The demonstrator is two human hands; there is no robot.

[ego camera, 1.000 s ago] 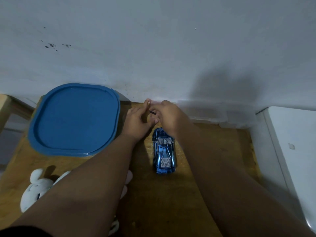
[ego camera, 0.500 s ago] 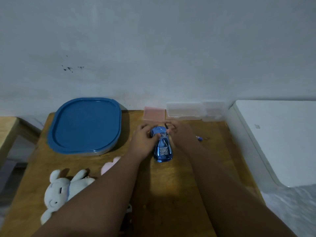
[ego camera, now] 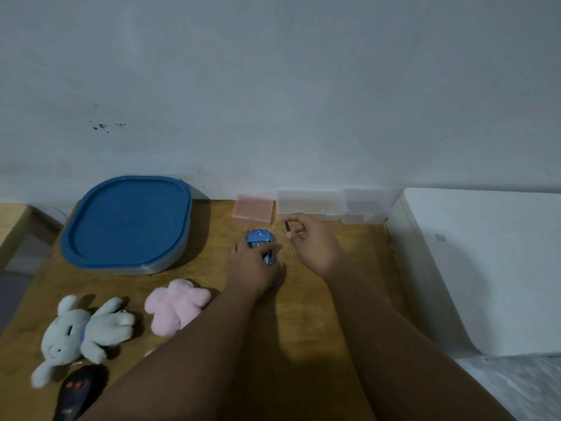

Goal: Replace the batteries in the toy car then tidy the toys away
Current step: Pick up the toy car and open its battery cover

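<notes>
A shiny blue toy car lies on the wooden table, and my left hand grips it from above, covering most of its body. Just to its right my right hand pinches a thin dark screwdriver whose metal tip points down at the table. A black remote control with red buttons lies at the front left. A pink plush toy and a grey-white plush bunny lie left of my left forearm.
A container with a blue lid stands at the back left. A small pink box and clear plastic boxes line the wall. A white appliance borders the table on the right. A wooden stool edge shows far left.
My left hand has closed over the car and turned it. My right hand has lifted away to the right with the screwdriver. The camera has pulled back, showing the plush toys and remote.
</notes>
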